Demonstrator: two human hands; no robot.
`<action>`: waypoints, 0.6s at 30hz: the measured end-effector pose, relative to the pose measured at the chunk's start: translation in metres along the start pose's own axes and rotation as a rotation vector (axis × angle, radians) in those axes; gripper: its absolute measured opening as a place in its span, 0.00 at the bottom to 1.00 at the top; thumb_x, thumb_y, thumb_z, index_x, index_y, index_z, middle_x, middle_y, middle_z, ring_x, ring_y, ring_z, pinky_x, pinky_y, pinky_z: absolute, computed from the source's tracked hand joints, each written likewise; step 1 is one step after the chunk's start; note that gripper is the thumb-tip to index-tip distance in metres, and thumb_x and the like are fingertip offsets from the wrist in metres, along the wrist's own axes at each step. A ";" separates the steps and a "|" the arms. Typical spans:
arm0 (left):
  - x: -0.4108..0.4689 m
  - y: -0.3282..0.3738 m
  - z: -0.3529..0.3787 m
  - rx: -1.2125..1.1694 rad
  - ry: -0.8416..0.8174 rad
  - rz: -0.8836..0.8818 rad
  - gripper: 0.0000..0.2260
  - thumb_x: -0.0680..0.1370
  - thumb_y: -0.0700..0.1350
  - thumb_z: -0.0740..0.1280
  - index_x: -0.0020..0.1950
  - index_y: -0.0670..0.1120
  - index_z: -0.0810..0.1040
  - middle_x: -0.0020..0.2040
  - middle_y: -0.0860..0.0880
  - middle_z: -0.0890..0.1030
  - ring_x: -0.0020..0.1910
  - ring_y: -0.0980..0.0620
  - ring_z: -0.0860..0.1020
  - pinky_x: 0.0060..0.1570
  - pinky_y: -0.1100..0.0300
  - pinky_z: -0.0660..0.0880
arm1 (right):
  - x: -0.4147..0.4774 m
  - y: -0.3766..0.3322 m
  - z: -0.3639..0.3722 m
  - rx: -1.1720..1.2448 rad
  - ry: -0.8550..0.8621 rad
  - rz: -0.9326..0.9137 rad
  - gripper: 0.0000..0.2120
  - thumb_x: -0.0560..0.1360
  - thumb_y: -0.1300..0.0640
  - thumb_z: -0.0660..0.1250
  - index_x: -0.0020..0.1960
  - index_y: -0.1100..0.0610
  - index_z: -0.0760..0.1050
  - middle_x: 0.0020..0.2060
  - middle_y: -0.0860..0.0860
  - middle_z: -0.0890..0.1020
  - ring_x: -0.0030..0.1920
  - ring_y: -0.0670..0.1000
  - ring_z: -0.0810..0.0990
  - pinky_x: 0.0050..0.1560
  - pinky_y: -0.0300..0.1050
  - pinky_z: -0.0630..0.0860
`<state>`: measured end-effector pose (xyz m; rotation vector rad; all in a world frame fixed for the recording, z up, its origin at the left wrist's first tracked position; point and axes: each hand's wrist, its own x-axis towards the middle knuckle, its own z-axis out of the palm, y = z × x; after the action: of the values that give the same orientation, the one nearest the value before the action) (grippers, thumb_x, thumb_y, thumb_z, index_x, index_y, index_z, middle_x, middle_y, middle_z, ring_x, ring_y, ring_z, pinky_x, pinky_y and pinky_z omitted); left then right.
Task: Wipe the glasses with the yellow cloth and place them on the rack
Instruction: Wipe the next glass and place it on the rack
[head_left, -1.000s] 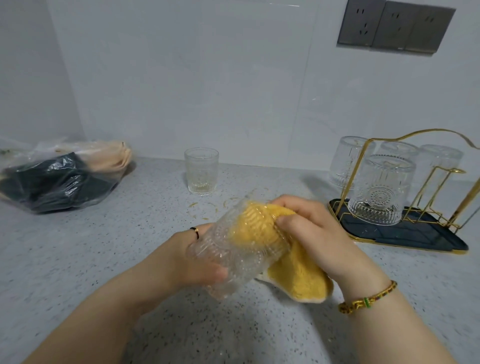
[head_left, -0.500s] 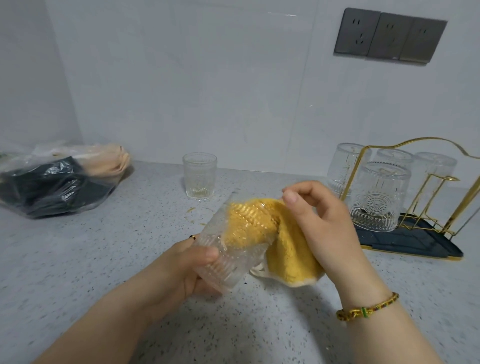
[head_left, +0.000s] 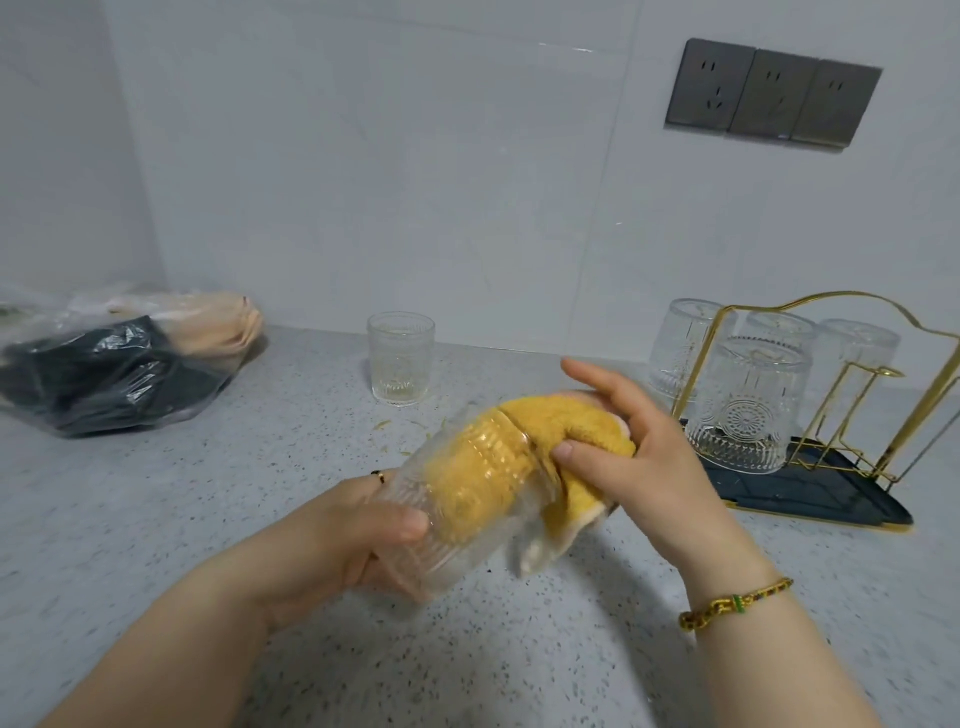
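My left hand (head_left: 358, 530) grips a clear ribbed glass (head_left: 441, 525) by its base, tilted with the mouth toward the right. The yellow cloth (head_left: 550, 431) is stuffed into the glass and bulges out of its mouth. My right hand (head_left: 639, 462) holds the cloth at the rim, thumb pressing it, index finger stretched out. Another upright glass (head_left: 400, 357) stands on the counter near the wall. The gold wire rack (head_left: 852, 395) on a dark tray (head_left: 810, 493) at the right carries several upturned glasses (head_left: 748, 410).
A plastic bag (head_left: 109, 369) with dark and beige contents lies at the far left against the wall. Yellow lint specks (head_left: 400, 423) dot the speckled grey counter (head_left: 156, 519). Wall sockets (head_left: 769, 93) sit above the rack.
The glass has tipped further so its mouth points right. My right hand has turned on the cloth, its index finger now stretched out. The view has shifted slightly.
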<state>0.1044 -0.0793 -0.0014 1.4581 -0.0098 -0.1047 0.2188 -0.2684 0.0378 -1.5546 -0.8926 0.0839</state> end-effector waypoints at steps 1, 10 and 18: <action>0.000 -0.001 0.000 0.041 0.014 -0.006 0.34 0.43 0.53 0.80 0.46 0.42 0.81 0.40 0.43 0.83 0.35 0.48 0.82 0.32 0.59 0.79 | -0.001 -0.001 0.001 -0.038 -0.062 0.012 0.23 0.65 0.63 0.72 0.52 0.42 0.71 0.39 0.41 0.80 0.36 0.37 0.78 0.37 0.30 0.75; 0.003 -0.002 -0.002 0.036 0.057 -0.027 0.26 0.49 0.50 0.74 0.44 0.41 0.79 0.33 0.44 0.82 0.31 0.51 0.80 0.26 0.62 0.76 | -0.004 0.001 0.012 -0.050 -0.292 0.081 0.35 0.55 0.34 0.73 0.58 0.32 0.63 0.46 0.39 0.80 0.42 0.38 0.80 0.40 0.27 0.73; 0.007 -0.004 0.004 -0.025 0.184 -0.042 0.27 0.64 0.57 0.67 0.59 0.46 0.75 0.47 0.39 0.80 0.30 0.49 0.80 0.25 0.58 0.76 | -0.003 0.008 0.024 -0.047 -0.185 0.170 0.39 0.54 0.45 0.78 0.59 0.29 0.62 0.60 0.41 0.71 0.44 0.37 0.73 0.57 0.38 0.71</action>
<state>0.1113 -0.0846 -0.0056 1.4384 0.1710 -0.0045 0.2076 -0.2495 0.0241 -1.6847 -0.9098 0.3358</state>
